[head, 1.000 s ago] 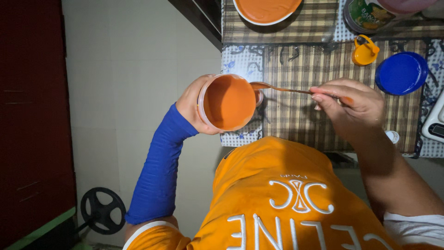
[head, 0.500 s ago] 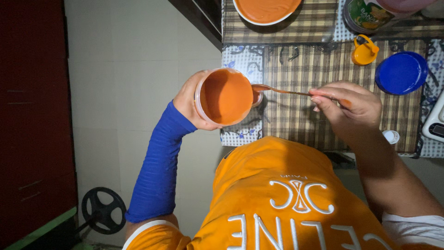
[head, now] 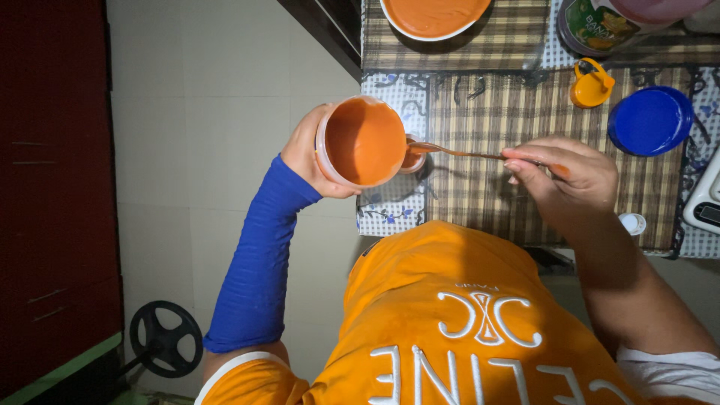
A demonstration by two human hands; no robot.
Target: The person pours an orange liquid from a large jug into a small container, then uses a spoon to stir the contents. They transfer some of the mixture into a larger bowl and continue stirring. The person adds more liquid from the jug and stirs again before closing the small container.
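Note:
My left hand (head: 303,152), in a blue sleeve, grips a round plastic jar (head: 365,141) coated inside with orange paste and tilts its mouth up towards me at the table's left edge. My right hand (head: 564,174) pinches the handle of a thin spoon (head: 459,153). The spoon's bowl, smeared orange, lies just right of the jar's rim over a small orange-stained cup (head: 412,159). Both hands hover over the checked tablecloth (head: 510,112).
A white bowl of orange sauce (head: 433,16) stands at the far edge, with a green-labelled jar (head: 600,22) to its right. An orange cap (head: 590,86), a blue lid (head: 649,120), a small white cap (head: 634,223) and a white device (head: 705,202) lie on the right. A black wheel (head: 165,339) rests on the tiled floor.
My left hand has turned the jar so its mouth faces me more fully and shifted it slightly. My right hand and the spoon have barely moved.

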